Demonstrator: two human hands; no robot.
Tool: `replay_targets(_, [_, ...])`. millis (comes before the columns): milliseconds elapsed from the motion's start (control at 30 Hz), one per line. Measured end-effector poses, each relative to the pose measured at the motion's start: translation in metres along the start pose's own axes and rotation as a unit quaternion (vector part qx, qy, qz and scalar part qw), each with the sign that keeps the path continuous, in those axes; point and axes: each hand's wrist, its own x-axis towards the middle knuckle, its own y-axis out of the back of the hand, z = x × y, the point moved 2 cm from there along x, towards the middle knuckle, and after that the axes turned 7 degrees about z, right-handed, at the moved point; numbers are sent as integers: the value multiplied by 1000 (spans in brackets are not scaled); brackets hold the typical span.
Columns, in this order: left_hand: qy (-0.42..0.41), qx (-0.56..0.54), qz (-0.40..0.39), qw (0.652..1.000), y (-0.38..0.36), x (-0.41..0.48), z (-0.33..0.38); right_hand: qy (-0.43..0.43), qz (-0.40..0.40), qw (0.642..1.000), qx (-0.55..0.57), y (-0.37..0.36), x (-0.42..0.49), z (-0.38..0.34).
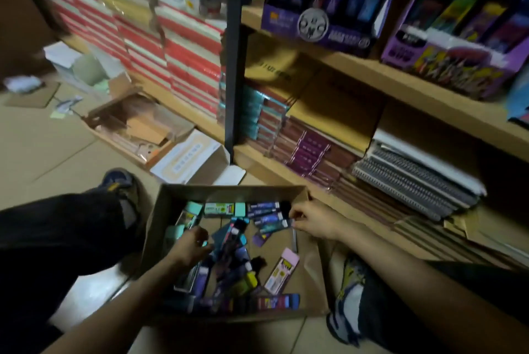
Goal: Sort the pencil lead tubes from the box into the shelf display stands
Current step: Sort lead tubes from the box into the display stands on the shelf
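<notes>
- Pinching a purple tube (273,226) by its end, your right hand (310,220) risks dropping it.
- On your left hand (187,247), fingers (200,235) curl among tubes (229,253); grasp unclear.

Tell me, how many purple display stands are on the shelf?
2: left display stand beside the dark post, right display stand near the edge. Others may be hidden.

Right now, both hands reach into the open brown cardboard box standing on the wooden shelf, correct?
No: the head view shows the open brown cardboard box on the floor, beside the wooden shelf. Left hand and right hand do reach into it.
</notes>
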Motion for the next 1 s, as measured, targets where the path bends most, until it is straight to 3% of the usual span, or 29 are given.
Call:
replay_targets(133, [55,-49,21,997,-31,-3,-35,-81,-45,990,109,-71,16,25])
replay_targets(200, [80,-22,45,996,-33,2,-46,-100,-43,987,119,-92,27,34])
replay_targets(367, [87,55,131,986,-26,23,-61,-64,-21,996,53,-116,66,43])
replay_targets(500, [86,101,99,986,-37,33,-72,-59,-4,998,-27,-125,98,46])
replay_targets(700, [49,145,110,982,-45,33,-71,-83,-5,988,-131,-137,114,49])
replay_targets(900, [-69,118,64,988,-59,16,-54,-84,42,986,-141,-146,95,35])
replay_targets(1000, [-65,87,99,989,-54,15,-50,-56,26,989,-136,-150,89,30])
